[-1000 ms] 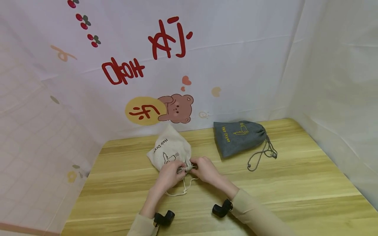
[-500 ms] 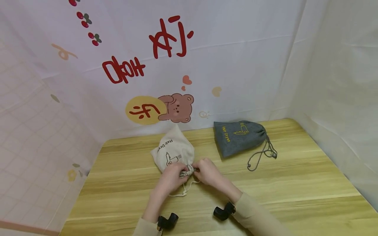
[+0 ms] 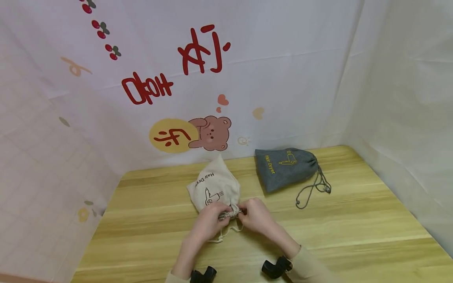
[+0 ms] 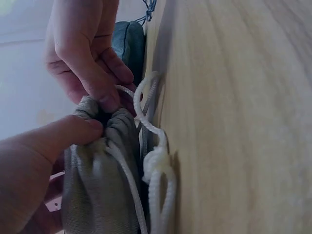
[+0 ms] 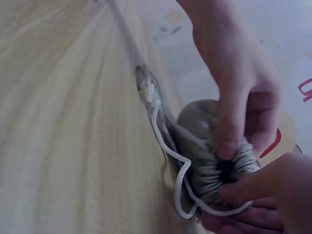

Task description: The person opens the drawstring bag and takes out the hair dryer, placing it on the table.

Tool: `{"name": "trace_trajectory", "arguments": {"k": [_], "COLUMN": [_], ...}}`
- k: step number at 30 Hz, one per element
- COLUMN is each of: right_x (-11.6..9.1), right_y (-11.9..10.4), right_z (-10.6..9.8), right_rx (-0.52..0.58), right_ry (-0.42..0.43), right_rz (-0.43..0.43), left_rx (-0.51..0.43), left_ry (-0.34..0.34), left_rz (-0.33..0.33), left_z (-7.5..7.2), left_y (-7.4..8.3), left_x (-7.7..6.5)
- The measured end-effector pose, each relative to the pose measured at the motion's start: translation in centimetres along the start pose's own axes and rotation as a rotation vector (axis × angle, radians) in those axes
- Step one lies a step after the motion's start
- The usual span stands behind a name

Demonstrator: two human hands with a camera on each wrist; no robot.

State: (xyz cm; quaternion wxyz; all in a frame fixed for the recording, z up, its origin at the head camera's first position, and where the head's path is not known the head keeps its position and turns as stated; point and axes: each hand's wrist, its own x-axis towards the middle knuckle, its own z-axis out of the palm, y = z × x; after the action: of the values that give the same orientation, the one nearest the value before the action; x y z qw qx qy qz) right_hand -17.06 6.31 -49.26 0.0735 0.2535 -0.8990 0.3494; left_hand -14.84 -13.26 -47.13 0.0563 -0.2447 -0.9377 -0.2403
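Note:
A beige drawstring pouch [image 3: 224, 182], printed "Hair Dryer" with a dryer outline, lies on the table, its gathered mouth toward the person. My left hand [image 3: 211, 221] pinches the left side of that mouth, thumb at the rim. On the opposite side, my right hand [image 3: 257, 215] pinches the rim, its thumb [image 5: 239, 190] right at the small dark opening. Ruched folds ring this opening in the right wrist view. A knotted white drawstring [image 4: 157, 163] hangs loose from the mouth down to the tabletop. What is inside the pouch is hidden.
To the right, a grey drawstring pouch [image 3: 283, 169] with yellow "Hair Dryer" print lies drawn closed, its dark cord [image 3: 313, 190] trailing. Under everything is a wood-grain table [image 3: 339, 228]. Printed white cloth [image 3: 290, 70] stands behind and at both sides.
Both hands and the beige pouch have shifted to the right, and the pouch has turned slightly. The hands stay at its gathered mouth. The grey pouch lies as before.

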Motion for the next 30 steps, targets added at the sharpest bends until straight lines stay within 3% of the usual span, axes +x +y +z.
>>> {"name": "trace_trajectory", "arguments": {"k": [7,10,22,30], "right_x": [-0.48,-0.50,-0.58,-0.50], "right_y": [-0.37,-0.56,-0.38,-0.55], "right_z": [0.07,0.02,0.11,-0.07], "right_rx": [0.142,0.171,0.136,0.157], "right_ry": [0.068,0.081,0.103,0.073], "right_rz": [0.084,0.117,0.150,0.138], "left_rx": [0.020,0.035,0.103,0.131], "left_ry": [0.183,0.231,0.261,0.376], "left_rz": [0.084,0.128,0.197,0.231], "left_z": [-0.31,-0.38,-0.17,-0.30], "left_y": [0.11,0.01,-0.23,-0.39], "left_x": [-0.13,-0.05,0.06,-0.03]}}
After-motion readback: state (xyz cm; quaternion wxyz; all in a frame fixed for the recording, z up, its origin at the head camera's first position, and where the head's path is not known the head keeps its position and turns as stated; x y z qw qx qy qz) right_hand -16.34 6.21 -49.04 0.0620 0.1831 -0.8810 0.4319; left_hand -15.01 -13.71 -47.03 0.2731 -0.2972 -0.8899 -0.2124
